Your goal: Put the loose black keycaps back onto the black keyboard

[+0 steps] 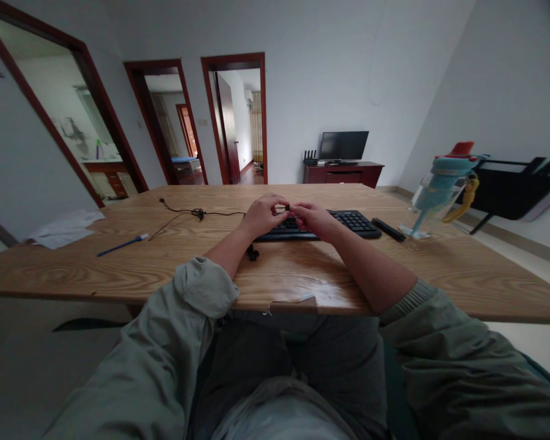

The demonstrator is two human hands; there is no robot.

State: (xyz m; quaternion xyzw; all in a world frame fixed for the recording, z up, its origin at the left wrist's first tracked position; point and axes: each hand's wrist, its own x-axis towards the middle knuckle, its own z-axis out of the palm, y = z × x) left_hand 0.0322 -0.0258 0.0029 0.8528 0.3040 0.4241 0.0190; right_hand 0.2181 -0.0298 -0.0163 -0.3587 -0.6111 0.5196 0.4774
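A black keyboard (pixel 357 223) lies on the wooden table in front of me, partly covered by my hands. Above its middle, my left hand (pixel 266 215) pinches a small black piece (pixel 288 208) between thumb and fingers; it may be a keycap, but it is too small to be sure. My right hand (pixel 312 220) meets it from the other side, thumb and finger closed at the same piece. By my left wrist, nearer the table edge, sits a little cluster of black pieces (pixel 253 252).
On the left are a blue-handled brush (pixel 121 245), a bundled black cable (pixel 198 213) and white papers (pixel 66 228). To the right lie a black bar-shaped object (pixel 388 230) and a clear-and-teal bottle (pixel 440 183) with a red top. The table's front edge (pixel 293 305) is close to my body.
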